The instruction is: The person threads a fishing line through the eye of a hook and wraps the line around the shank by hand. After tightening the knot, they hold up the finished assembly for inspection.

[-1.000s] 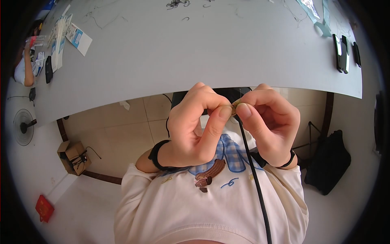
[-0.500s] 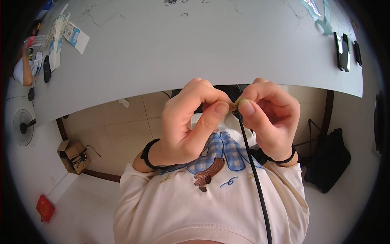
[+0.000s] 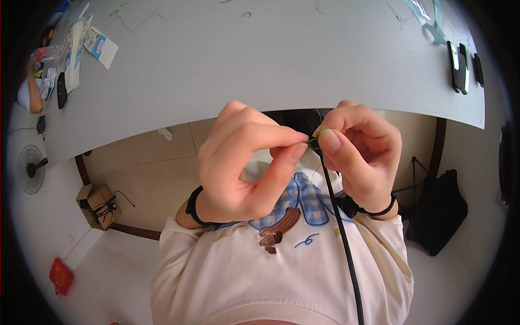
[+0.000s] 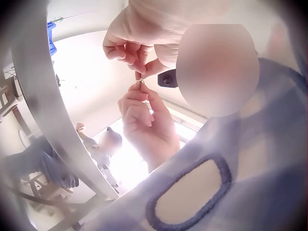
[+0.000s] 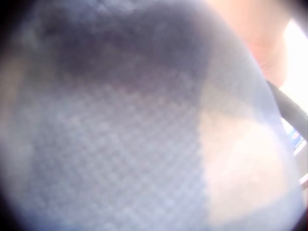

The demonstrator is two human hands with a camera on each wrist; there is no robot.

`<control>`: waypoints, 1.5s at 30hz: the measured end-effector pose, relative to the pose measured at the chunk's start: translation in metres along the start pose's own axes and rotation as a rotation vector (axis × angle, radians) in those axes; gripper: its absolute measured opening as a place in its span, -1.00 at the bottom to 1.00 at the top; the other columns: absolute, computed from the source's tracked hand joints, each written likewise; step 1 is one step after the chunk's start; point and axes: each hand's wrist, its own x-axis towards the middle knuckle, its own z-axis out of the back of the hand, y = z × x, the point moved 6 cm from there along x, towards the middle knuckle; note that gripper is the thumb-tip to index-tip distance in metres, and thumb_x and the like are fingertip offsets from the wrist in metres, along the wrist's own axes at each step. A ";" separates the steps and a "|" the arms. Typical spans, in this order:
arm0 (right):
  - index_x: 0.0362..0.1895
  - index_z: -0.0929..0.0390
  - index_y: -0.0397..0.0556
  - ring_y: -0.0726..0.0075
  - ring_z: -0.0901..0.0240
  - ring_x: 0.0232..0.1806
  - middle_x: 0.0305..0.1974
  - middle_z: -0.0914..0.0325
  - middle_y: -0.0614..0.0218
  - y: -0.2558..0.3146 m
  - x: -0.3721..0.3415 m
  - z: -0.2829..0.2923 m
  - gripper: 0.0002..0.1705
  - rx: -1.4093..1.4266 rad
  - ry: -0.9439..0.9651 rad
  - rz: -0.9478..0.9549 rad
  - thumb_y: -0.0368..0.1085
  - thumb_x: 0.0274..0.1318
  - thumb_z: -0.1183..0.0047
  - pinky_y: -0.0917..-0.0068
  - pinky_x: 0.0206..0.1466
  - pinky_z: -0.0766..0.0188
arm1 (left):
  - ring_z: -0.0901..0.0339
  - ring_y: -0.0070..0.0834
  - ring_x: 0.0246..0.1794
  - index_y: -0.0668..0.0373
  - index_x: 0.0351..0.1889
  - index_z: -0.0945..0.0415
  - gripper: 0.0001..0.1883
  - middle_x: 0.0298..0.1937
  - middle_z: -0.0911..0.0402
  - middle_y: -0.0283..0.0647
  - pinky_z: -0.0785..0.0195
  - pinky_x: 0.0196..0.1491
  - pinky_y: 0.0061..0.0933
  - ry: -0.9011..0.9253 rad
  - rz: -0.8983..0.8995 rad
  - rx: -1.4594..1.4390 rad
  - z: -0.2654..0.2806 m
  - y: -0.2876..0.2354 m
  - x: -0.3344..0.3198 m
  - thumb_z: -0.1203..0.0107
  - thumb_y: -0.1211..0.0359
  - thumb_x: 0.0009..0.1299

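Both hands meet in front of the chest, just off the table's near edge. With thumb and forefinger, the right hand (image 3: pixel 363 151) pinches a small, thin fish hook (image 4: pixel 142 82), mostly covered by the fingertips. A fine strand of fishing line (image 3: pixel 318 114) stands up beside that forefinger. The left hand (image 3: pixel 244 157) reaches in from the other side, thumb and forefinger tips pinched at a thin dark strand beside the hook; I cannot tell exactly where line and hook part. In the right wrist view, checked shirt cloth hides most of the work.
A black cord (image 3: pixel 341 227) runs down from the hands over the shirt. On the grey table (image 3: pixel 260 65) lie a loose hook (image 3: pixel 246 14), paper packets (image 3: pixel 101 47) at left and dark slim objects (image 3: pixel 457 67) at right. Another person (image 3: pixel 30 92) sits at far left.
The left hand has shifted left and its forefinger has straightened, its tips still near the hook. The right hand has stayed nearly in place, pinching. The view has tilted slightly.
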 end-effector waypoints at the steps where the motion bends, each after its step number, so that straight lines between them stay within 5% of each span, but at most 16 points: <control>1: -0.40 -0.44 -0.28 0.76 -0.16 -0.55 -0.48 -0.42 0.44 0.000 0.000 0.000 -0.95 0.000 -0.001 -0.001 -0.58 -0.02 0.00 0.74 -0.52 -0.09 | -0.24 -0.54 -0.61 0.20 -0.47 -0.51 -0.80 -0.60 -0.45 -0.37 -0.10 -0.53 -0.61 -0.019 -0.078 0.113 0.001 -0.005 -0.001 -0.16 0.62 -0.08; 8: -0.40 -0.44 -0.28 0.76 -0.14 -0.56 -0.51 -0.38 0.47 0.001 0.001 -0.001 -0.95 -0.055 -0.017 0.039 -0.58 -0.03 -0.01 0.74 -0.52 -0.07 | -0.24 -0.52 -0.60 0.19 -0.43 -0.54 -0.72 -0.58 -0.45 -0.41 -0.09 -0.58 -0.61 -0.093 -0.292 0.331 0.001 -0.022 -0.008 -0.20 0.60 -0.17; 14: -0.39 -0.45 -0.28 0.76 -0.14 -0.57 -0.52 -0.37 0.47 0.001 0.001 -0.001 -0.94 -0.063 -0.016 0.046 -0.58 -0.03 -0.02 0.75 -0.53 -0.07 | -0.19 -0.49 -0.53 0.26 -0.32 -0.48 -0.73 -0.52 -0.39 -0.32 -0.03 -0.53 -0.54 -0.010 -0.377 0.465 -0.002 -0.024 -0.012 -0.12 0.55 -0.05; 19: -0.40 -0.45 -0.27 0.76 -0.15 -0.58 -0.52 -0.37 0.47 0.001 0.000 -0.003 -0.95 -0.076 0.002 0.040 -0.58 -0.04 -0.02 0.74 -0.54 -0.06 | -0.21 -0.48 -0.41 0.34 -0.27 -0.45 -0.69 -0.41 -0.36 -0.20 -0.08 -0.33 -0.50 0.030 -0.074 0.207 0.012 -0.010 -0.001 -0.06 0.34 0.06; 23: -0.41 -0.45 -0.27 0.75 -0.15 -0.59 -0.52 -0.37 0.46 0.002 -0.001 -0.003 -0.95 -0.090 0.009 0.044 -0.58 -0.04 -0.02 0.74 -0.54 -0.07 | -0.23 -0.56 -0.39 0.33 -0.40 -0.46 -0.87 -0.42 -0.37 -0.23 -0.07 -0.32 -0.57 0.132 0.336 -0.149 0.001 0.003 0.006 -0.04 0.44 0.15; 29: -0.42 -0.46 -0.27 0.73 -0.16 -0.59 -0.52 -0.37 0.45 0.004 -0.004 -0.002 -0.94 -0.132 0.004 0.056 -0.58 -0.06 -0.04 0.73 -0.54 -0.08 | -0.23 -0.65 -0.47 0.31 -0.51 -0.43 -0.90 -0.49 -0.38 -0.32 -0.05 -0.37 -0.64 0.214 0.583 -0.430 -0.006 0.020 0.003 -0.12 0.48 0.16; 32: -0.42 -0.47 -0.27 0.73 -0.16 -0.59 -0.52 -0.37 0.45 0.003 -0.006 -0.003 -0.94 -0.136 -0.006 0.042 -0.57 -0.07 -0.04 0.72 -0.54 -0.09 | -0.23 -0.74 -0.54 0.25 -0.52 -0.54 -0.90 -0.57 -0.45 -0.41 -0.04 -0.47 -0.70 0.224 0.639 -0.554 -0.009 0.027 0.002 -0.21 0.42 0.14; 45: -0.40 -0.47 -0.25 0.68 -0.14 -0.66 -0.53 -0.36 0.36 0.002 -0.005 -0.001 -0.94 -0.128 0.005 0.011 -0.51 -0.03 -0.03 0.70 -0.66 0.00 | -0.27 -0.67 -0.49 0.32 -0.49 -0.48 -0.93 -0.50 -0.40 -0.35 -0.09 -0.46 -0.66 0.305 0.644 -0.770 -0.016 0.029 0.000 -0.11 0.50 0.19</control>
